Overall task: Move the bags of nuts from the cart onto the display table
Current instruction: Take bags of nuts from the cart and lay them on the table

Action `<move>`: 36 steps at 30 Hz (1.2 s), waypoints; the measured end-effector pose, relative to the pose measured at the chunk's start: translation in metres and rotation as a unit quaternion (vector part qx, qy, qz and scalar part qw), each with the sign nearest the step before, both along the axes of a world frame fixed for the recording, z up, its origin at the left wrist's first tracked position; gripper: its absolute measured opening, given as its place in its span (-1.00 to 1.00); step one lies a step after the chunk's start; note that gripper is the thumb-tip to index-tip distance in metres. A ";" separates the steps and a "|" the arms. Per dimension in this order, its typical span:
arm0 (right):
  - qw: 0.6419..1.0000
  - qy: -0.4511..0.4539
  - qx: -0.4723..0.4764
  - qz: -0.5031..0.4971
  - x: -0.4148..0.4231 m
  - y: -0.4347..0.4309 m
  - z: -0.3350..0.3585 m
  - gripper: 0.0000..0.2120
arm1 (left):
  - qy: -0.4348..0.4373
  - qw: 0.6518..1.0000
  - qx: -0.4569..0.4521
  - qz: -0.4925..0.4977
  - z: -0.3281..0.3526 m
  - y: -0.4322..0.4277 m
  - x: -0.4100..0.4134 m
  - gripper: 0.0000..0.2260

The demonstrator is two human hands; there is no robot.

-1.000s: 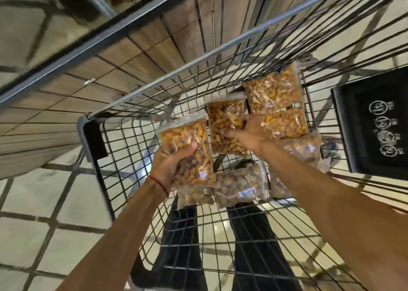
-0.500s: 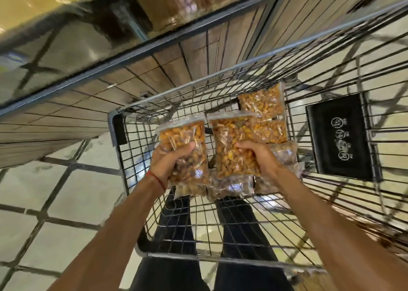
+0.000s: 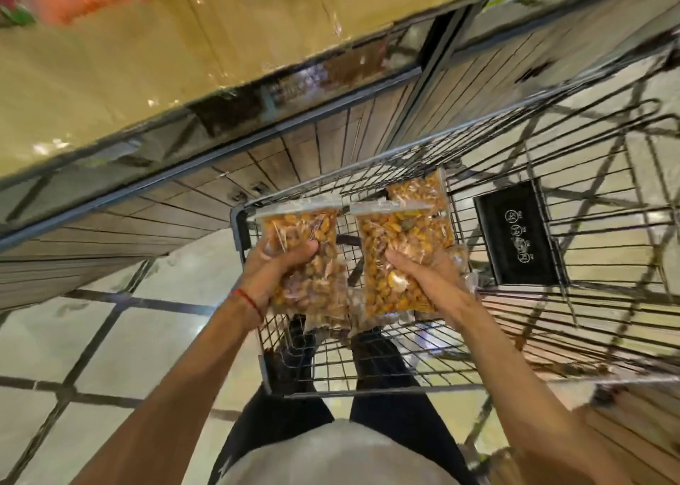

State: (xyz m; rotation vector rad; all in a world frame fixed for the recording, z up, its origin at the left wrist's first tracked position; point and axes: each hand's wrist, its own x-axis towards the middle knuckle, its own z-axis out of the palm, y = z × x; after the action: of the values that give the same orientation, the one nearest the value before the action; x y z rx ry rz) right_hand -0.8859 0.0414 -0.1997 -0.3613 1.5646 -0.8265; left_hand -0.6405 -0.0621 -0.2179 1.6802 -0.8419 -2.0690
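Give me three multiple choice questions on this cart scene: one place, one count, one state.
1. The black panel is where? A on the floor; B on the cart, right of the right grip; C on the table.
2. How many bags are held up? A one; B four; C two.
3. The right grip is? A closed on a bag; B open; C resting on the rim.
Answers: B, the panel sits on the cart's wires beyond that grip. C, the left grip holds the left bag, the right grip the right bag. A, its thumb lies across the bag.
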 end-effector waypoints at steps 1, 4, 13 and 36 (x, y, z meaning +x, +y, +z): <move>1.000 0.007 -0.005 -0.008 0.007 0.003 0.007 -0.61 | 0.012 1.000 0.003 -0.002 0.005 -0.002 0.006 -0.51; 0.999 0.021 -0.011 -0.026 0.027 0.016 0.021 -0.41 | 0.049 0.998 0.029 -0.006 0.021 -0.006 0.024 -0.56; 0.996 0.076 -0.040 0.010 0.068 0.044 0.048 0.26 | 0.050 0.997 -0.030 -0.047 0.064 0.022 0.067 -0.66; 0.956 0.065 -0.151 0.243 0.325 0.020 0.117 -0.63 | 0.036 0.952 -0.123 0.277 0.107 0.166 0.360 -0.33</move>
State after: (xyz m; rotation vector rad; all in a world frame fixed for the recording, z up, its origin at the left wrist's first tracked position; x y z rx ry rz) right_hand -0.5611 0.0618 -0.0823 -0.9981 1.3807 -0.6600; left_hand -0.2804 0.1043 -0.1111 1.4813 -0.5001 -1.5615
